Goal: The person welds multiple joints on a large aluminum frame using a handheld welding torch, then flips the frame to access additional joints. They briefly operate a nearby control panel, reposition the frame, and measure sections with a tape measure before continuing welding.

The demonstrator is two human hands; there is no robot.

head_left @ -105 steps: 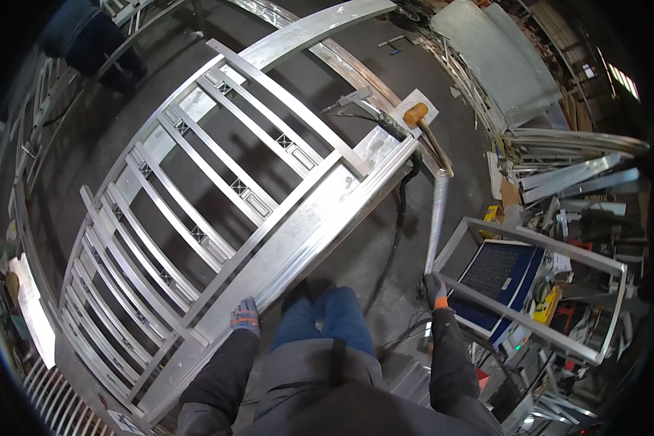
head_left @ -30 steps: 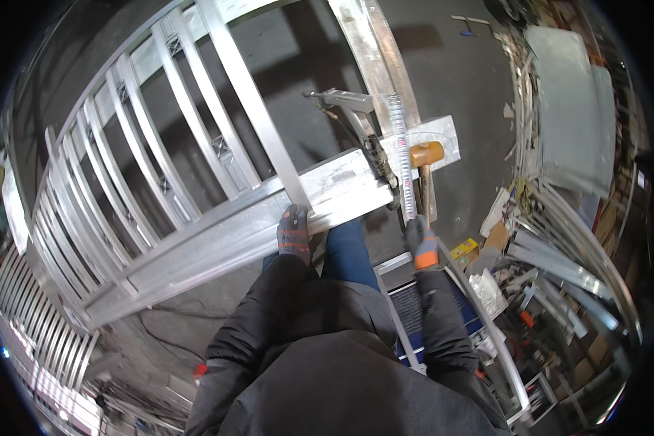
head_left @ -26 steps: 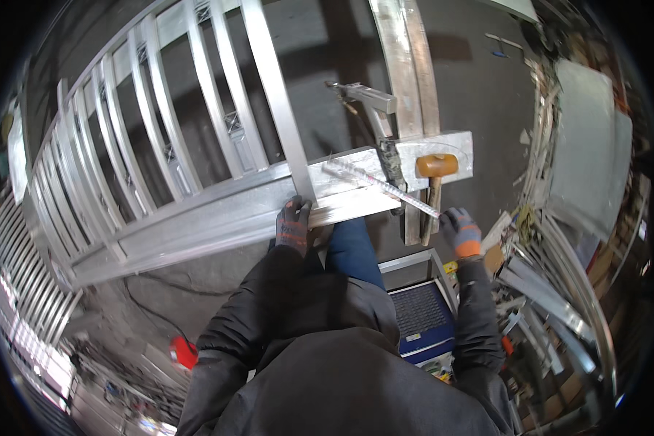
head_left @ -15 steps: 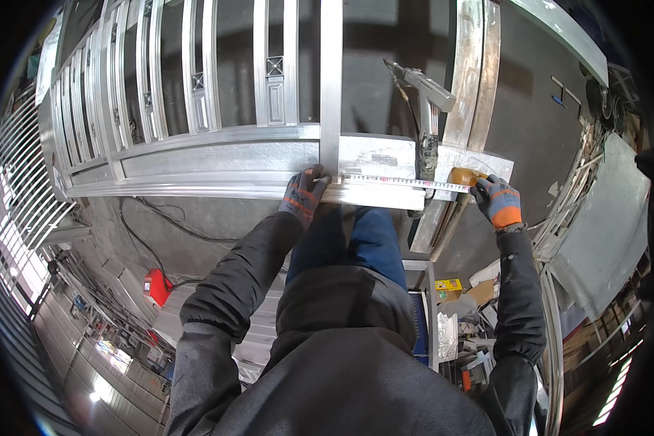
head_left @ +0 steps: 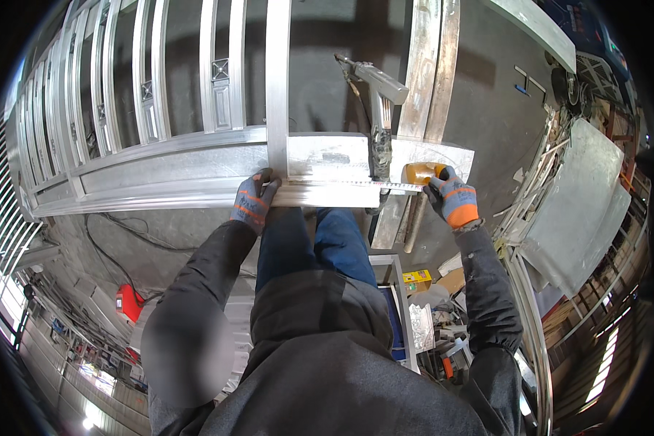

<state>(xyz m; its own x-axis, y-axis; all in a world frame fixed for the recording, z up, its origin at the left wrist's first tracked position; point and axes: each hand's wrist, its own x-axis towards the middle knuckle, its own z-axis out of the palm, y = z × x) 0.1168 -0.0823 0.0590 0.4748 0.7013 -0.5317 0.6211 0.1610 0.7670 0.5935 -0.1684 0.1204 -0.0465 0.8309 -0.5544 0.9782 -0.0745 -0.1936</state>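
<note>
My left hand (head_left: 253, 198), in a grey and orange glove, is closed at the foot of an upright aluminium bar (head_left: 277, 87), its fingers and thumb at the near end of a measuring tape blade (head_left: 341, 184). The blade runs straight to the right along a bright aluminium rail (head_left: 327, 196). At its other end is the yellow tape measure case (head_left: 420, 173), lying against a flat metal plate (head_left: 447, 156). My right hand (head_left: 453, 198), gloved alike, is closed at the case; its fingertips are partly hidden. A clamp (head_left: 380, 109) stands over the rail between my hands.
The aluminium railing frame (head_left: 174, 160) stretches away to the left. Two long metal bars (head_left: 432, 73) run under the plate. Below lie a red box-shaped tool (head_left: 128, 302) with cables and a crate (head_left: 407, 320). Metal sheets (head_left: 578, 211) and scrap lengths are on the right.
The whole view has shifted, so the frame, tape and both hands appear farther left. My hands keep their places along the tape; the blade looks about equally long.
</note>
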